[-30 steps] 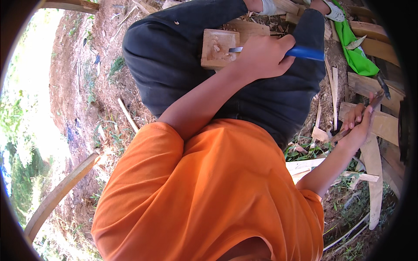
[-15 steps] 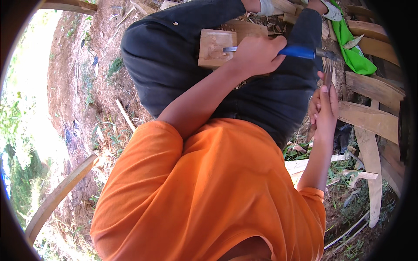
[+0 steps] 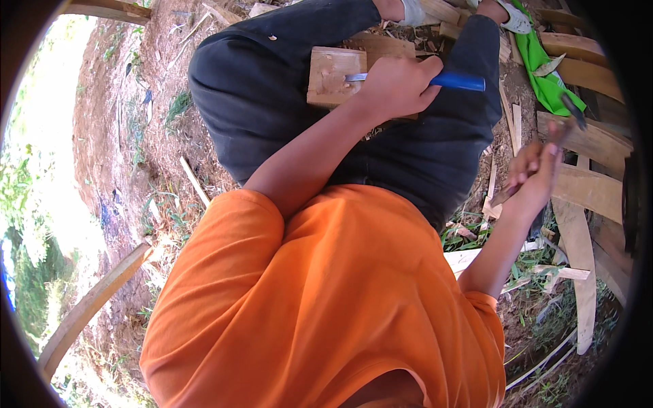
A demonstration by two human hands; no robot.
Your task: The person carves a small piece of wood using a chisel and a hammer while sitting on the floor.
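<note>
The head view shows a square wooden block (image 3: 325,100) with a shallow hollow, set between the bent legs of a person in dark trousers (image 3: 265,109) and an orange shirt (image 3: 340,285); loose wood chips (image 3: 327,71) lie in the hollow. The left hand (image 3: 401,85), just to the right of the block, is closed around a chisel with a blue handle (image 3: 462,82). The chisel slants low, its metal blade reaching left into the block's hollow, though whether the edge bites the wood cannot be told. The right hand (image 3: 534,170), well apart from the block to its right and nearer the body, is wrapped round the handle of a hammer (image 3: 576,111), whose dark head points away from the body, clear of the chisel; hand and tool are blurred. Touching or just behind the block's right side is a plank (image 3: 391,45). Far to the right of the block lie a bright green bag or cloth (image 3: 544,78) and curved wooden pieces (image 3: 588,187). To its left, nearer the body, a thin stick (image 3: 195,181) lies on the ground.
</note>
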